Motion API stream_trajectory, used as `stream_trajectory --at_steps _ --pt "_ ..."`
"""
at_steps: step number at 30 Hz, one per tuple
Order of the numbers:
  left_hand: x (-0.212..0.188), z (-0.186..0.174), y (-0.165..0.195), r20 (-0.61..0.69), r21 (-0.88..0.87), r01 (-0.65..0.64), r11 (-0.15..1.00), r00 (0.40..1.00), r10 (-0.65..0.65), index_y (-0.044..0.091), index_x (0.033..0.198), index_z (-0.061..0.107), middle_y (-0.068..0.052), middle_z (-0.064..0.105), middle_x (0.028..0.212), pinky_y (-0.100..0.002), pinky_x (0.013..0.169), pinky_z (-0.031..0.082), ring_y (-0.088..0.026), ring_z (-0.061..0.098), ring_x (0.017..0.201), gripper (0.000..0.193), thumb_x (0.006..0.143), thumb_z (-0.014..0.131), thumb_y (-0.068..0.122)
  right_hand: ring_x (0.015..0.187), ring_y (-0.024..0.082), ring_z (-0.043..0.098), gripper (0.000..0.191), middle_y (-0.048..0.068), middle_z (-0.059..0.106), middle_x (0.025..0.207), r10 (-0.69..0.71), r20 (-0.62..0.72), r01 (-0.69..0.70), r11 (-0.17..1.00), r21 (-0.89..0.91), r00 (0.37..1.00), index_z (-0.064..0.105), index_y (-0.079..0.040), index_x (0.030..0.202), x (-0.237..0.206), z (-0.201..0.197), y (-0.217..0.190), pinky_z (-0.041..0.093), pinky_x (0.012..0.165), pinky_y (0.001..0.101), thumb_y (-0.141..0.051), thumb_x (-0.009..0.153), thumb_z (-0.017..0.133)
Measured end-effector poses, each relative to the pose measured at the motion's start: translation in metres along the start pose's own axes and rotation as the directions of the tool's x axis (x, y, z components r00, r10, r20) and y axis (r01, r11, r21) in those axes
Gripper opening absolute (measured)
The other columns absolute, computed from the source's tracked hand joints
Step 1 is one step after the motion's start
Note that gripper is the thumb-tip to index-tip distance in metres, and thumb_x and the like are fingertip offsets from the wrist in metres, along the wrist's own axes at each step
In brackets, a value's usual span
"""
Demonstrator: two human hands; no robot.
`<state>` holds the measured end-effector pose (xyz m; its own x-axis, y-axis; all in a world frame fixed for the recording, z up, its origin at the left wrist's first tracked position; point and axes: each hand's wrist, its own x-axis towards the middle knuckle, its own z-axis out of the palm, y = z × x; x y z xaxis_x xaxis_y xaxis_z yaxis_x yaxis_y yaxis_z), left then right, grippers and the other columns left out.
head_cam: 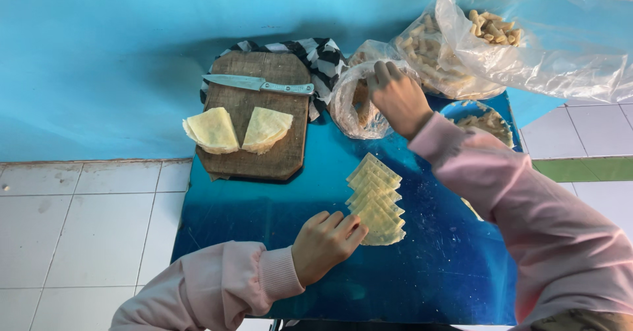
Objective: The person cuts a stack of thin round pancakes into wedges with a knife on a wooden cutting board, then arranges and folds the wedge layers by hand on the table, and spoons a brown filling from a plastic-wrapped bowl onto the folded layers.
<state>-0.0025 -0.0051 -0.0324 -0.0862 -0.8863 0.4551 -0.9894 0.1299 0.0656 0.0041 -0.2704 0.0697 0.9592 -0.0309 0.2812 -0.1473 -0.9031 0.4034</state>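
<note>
My left hand (325, 244) rests on the blue table (264, 206), fingers curled, its fingertips touching the near end of a fanned row of pale yellow wrapper triangles (376, 199). My right hand (397, 98) reaches into a small clear plastic bag (353, 110) holding filling; its fingertips are hidden inside the bag, so I cannot tell what they grip. Both arms wear pink sleeves.
A wooden cutting board (264, 146) carries two stacks of folded wrappers (212, 131) (266, 128) and a knife (260, 84), over a checked cloth (323, 57). Large plastic bags of rolled snacks (491, 31) sit at the back right beside a blue bowl (455, 110). White tiled floor lies left.
</note>
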Motion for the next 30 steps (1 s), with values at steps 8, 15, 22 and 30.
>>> stream_trajectory --at_steps 8,15,22,30 --pt "-0.004 0.001 0.000 0.021 -0.026 0.020 0.999 1.000 -0.020 0.008 0.100 0.068 -0.004 0.070 0.096 -0.031 0.064 0.051 -0.018 0.067 0.077 0.020 0.083 0.077 0.013 0.108 0.025 0.064 0.028 0.015 0.060 0.112 -0.068 0.016 0.069 0.997 -0.036 0.998 0.069 0.008 0.103 -0.009 0.002 -0.006 0.061 0.078 0.0311 -0.001 0.076 0.067" --pt "-0.004 0.001 0.000 0.014 -0.059 0.102 0.993 0.995 -0.101 0.011 0.099 0.071 -0.001 0.073 0.090 -0.031 0.064 0.050 -0.016 0.068 0.074 0.021 0.080 0.080 0.012 0.075 0.037 0.068 0.018 0.018 0.065 0.100 0.157 -0.003 -0.126 0.802 0.584 0.988 0.075 -0.004 0.111 -0.024 0.010 -0.005 0.056 0.066 0.0461 -0.010 0.097 0.064" --pt "-0.005 0.001 -0.001 0.022 -0.084 0.097 0.992 0.995 -0.096 0.011 0.099 0.071 -0.001 0.073 0.091 -0.031 0.065 0.051 -0.016 0.069 0.075 0.021 0.080 0.079 0.011 0.076 0.031 0.070 0.015 0.015 0.071 0.088 0.333 -0.035 -0.196 0.634 0.748 0.942 0.080 -0.006 0.103 -0.033 0.009 -0.002 0.055 0.068 0.0421 -0.013 0.093 0.072" --pt "-0.003 -0.003 -0.002 0.059 -0.088 0.123 0.988 0.991 -0.118 0.012 0.098 0.072 0.000 0.074 0.092 -0.031 0.063 0.049 -0.015 0.068 0.073 0.018 0.082 0.078 0.010 0.066 0.008 0.070 0.021 0.007 0.075 0.077 0.375 0.226 -0.342 0.278 0.898 0.899 0.078 -0.003 0.111 -0.032 0.009 0.009 0.055 0.060 0.0253 -0.013 0.095 0.070"
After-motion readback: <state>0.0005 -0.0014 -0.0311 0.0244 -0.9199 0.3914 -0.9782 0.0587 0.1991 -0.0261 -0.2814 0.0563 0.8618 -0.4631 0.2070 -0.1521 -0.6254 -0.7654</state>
